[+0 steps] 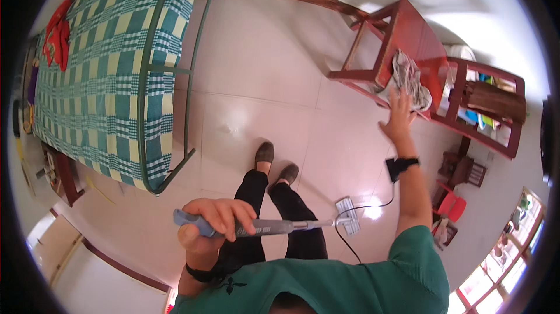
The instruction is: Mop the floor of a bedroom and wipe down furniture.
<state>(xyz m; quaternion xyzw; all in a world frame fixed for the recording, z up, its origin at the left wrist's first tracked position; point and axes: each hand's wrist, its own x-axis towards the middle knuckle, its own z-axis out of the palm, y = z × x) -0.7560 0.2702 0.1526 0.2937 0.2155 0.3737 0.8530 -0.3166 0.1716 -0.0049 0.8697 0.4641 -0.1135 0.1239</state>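
Observation:
My left hand [218,220] is closed around the blue-grey handle of a flat mop [280,226]. The pole runs to the right across my legs, and the striped mop head [348,215] lies on the floor right of my feet. My right hand [400,117] reaches forward with its fingers spread, at the lower edge of a crumpled grey cloth [407,80]. That cloth lies on the seat of a red wooden chair [422,34]. Whether the fingertips touch or press the cloth cannot be told. Each wrist wears a black band, and a cable hangs from the right one.
A bed with a green checked cover [113,64] and metal frame [142,86] stands at left, with a red cloth [59,36] on it. At right are the chair's backrest [463,128] with brown cloth over it, a small red chair [453,205] and a window [503,257].

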